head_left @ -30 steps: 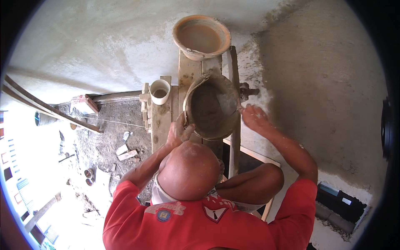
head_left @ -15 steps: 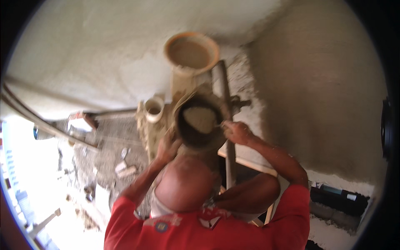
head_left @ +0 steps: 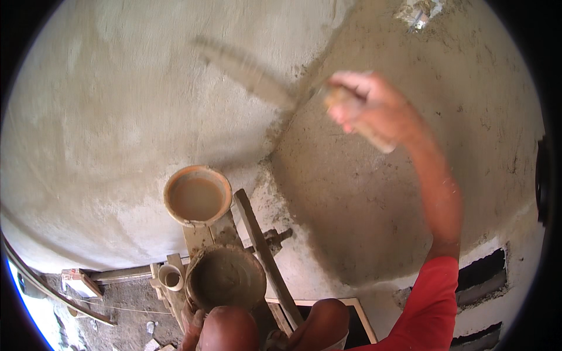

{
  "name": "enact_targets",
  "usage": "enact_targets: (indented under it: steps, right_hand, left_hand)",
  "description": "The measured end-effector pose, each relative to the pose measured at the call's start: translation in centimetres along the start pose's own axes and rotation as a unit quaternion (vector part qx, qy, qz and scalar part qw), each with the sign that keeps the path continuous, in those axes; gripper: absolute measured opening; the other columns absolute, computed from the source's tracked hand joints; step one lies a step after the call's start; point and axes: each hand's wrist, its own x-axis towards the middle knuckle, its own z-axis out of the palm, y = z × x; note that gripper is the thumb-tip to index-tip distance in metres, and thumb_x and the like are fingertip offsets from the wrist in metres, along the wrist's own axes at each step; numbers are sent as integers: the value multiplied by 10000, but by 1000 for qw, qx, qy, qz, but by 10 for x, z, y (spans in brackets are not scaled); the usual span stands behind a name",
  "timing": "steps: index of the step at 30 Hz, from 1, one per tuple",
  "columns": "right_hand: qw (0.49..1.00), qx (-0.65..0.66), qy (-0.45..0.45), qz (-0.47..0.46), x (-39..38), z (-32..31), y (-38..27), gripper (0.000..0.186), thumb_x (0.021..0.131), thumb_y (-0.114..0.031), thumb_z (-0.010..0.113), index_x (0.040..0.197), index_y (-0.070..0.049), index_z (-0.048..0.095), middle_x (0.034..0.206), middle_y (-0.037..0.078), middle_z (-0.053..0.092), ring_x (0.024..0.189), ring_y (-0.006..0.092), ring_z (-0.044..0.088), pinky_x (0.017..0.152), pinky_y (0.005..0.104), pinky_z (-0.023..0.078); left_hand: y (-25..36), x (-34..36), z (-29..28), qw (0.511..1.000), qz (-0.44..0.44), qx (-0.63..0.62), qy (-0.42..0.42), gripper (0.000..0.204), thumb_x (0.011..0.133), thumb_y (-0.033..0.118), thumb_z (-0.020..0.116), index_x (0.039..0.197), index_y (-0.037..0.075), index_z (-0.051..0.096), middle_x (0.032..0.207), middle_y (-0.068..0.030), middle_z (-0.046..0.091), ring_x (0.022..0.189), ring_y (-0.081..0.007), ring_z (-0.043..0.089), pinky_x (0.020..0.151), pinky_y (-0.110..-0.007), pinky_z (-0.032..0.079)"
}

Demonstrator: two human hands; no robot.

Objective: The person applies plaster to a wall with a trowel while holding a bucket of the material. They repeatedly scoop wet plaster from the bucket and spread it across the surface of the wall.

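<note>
My right hand point(head_left: 366, 108) is raised near the wall corner, closed on the handle of a trowel point(head_left: 246, 76), whose blade is smeared by motion against the plastered wall point(head_left: 105, 82). My left hand point(head_left: 193, 324) holds the near left side of a mortar-filled bucket point(head_left: 228, 275), low in the view and partly behind my knee point(head_left: 225, 327). The bucket rests on a wooden plank platform beside a white cup point(head_left: 171, 279). An orange-rimmed basin of murky water point(head_left: 196, 199) stands at the platform's far end.
A wooden bar point(head_left: 257, 240) runs along the platform's right side. Rough openings point(head_left: 480, 272) are in the wall at lower right. A broken patch point(head_left: 421, 14) is high on the wall. Lower left, a curved rail point(head_left: 52, 292) crosses above rubble-strewn ground point(head_left: 132, 316).
My right hand has risen from the bucket's rim toward the wall corner with the trowel. The view has tilted up, so the platform sits lower in it. My left hand stays at the bucket.
</note>
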Motion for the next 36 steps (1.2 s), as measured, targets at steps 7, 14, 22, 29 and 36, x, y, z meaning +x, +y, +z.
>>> enact_targets:
  steps: [7, 14, 22, 29, 36]
  right_hand:
    - [971, -55, 148, 180, 88, -103, 110, 626, 915, -321, 678, 1395, 31, 484, 836, 94, 643, 640, 165, 609, 575, 339, 541]
    - [907, -199, 332, 166, 53, -215, 133, 387, 937, -259, 606, 1278, -76, 595, 872, 78, 626, 691, 176, 589, 645, 371, 524]
    - [984, -142, -111, 15, -54, 96, 135, 483, 850, -244, 719, 1270, -41, 594, 1024, 132, 684, 891, 248, 678, 806, 425, 541]
    - [873, -420, -84, -233, -181, 309, 217, 333, 983, -303, 521, 1239, -130, 645, 1200, 199, 626, 1028, 373, 653, 878, 501, 526]
    - [866, -228, -445, 21, -157, 385, 172, 291, 884, -244, 603, 1073, -24, 630, 1008, 253, 671, 1020, 451, 632, 883, 524, 522]
  left_hand:
    - [14, -1, -1, 999, -21, -37, 13, 388, 729, 55, 528, 1098, -40, 598, 860, -61, 663, 693, -109, 592, 609, -257, 480]
    - [0, 6, 14, 999, -15, 43, 29, 346, 719, 53, 531, 1051, -20, 596, 810, -46, 634, 696, -116, 578, 618, -276, 473]
    - [6, -3, 5, 993, 51, 99, 35, 434, 755, 88, 593, 1170, -34, 556, 913, -95, 627, 801, -162, 580, 713, -341, 493]
    - [18, 9, 28, 995, 29, 64, -70, 454, 848, 78, 598, 1284, -35, 541, 1147, -144, 662, 1069, -211, 615, 914, -364, 490]
    - [26, -7, 22, 984, -5, 174, -21, 583, 779, 150, 603, 1329, -13, 496, 987, -260, 673, 920, -384, 662, 841, -448, 501]
